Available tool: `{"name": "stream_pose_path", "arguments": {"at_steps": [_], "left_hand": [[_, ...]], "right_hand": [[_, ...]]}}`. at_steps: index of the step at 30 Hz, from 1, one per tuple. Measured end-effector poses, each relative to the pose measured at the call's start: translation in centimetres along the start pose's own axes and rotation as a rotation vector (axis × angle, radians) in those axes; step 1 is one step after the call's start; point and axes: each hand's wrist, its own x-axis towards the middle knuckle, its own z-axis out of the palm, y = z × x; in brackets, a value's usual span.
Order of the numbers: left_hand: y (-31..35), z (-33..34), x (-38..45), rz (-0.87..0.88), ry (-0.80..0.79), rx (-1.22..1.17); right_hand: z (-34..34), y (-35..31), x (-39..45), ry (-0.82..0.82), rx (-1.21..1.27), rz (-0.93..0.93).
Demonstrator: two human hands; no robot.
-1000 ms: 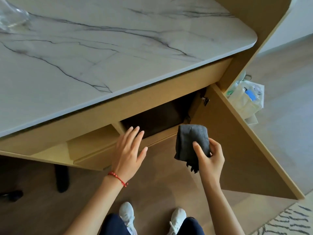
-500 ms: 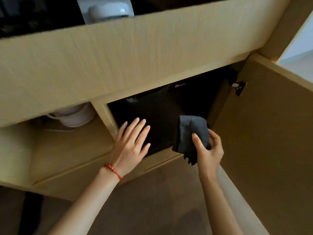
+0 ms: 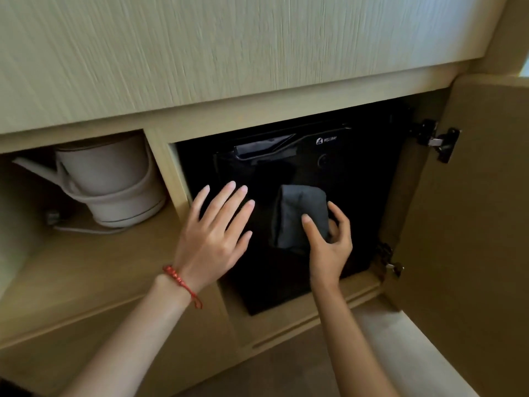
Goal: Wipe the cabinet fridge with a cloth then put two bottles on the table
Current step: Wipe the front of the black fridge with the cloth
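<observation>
A small black fridge (image 3: 357, 179) sits inside a light wooden cabinet, its door shut and a white logo near the top. My right hand (image 3: 329, 245) grips a folded dark grey cloth (image 3: 297, 216) in front of the fridge door's middle. My left hand (image 3: 217, 230), with a red bracelet at the wrist, is spread with straight fingers over the fridge's left edge and the cabinet divider. Whether either hand touches the door I cannot tell. No bottles are in view.
The cabinet door (image 3: 472, 224) stands swung open on the right, with black hinges (image 3: 435, 141). A white electric kettle (image 3: 111, 181) with its cord sits in the open compartment to the left. A wide wooden panel (image 3: 229, 47) runs across above.
The view has dropped from the marble tabletop down to the cabinet opening. Both hands have moved forward towards the fridge door, the right still holding the cloth.
</observation>
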Motion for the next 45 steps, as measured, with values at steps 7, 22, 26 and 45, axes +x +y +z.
{"name": "stream_pose_path", "arguments": {"at_steps": [7, 22, 26, 45], "left_hand": [[-1.2, 1.6, -0.4, -0.073, 0.115, 0.058], [-0.7, 3.8, -1.3, -0.143, 0.285, 0.151], [-0.5, 3.7, -1.4, -0.176, 0.284, 0.158], [-0.4, 3.5, -1.4, -0.232, 0.285, 0.154]], "right_hand": [[2.3, 3.4, 0.8, -0.019, 0.012, -0.108], [3.9, 10.2, 0.8, 0.088, -0.485, -0.452], [5.0, 9.7, 1.3, 0.079, -0.448, -0.496], [7.5, 7.5, 3.5, 0.041, -0.456, -0.806]]}}
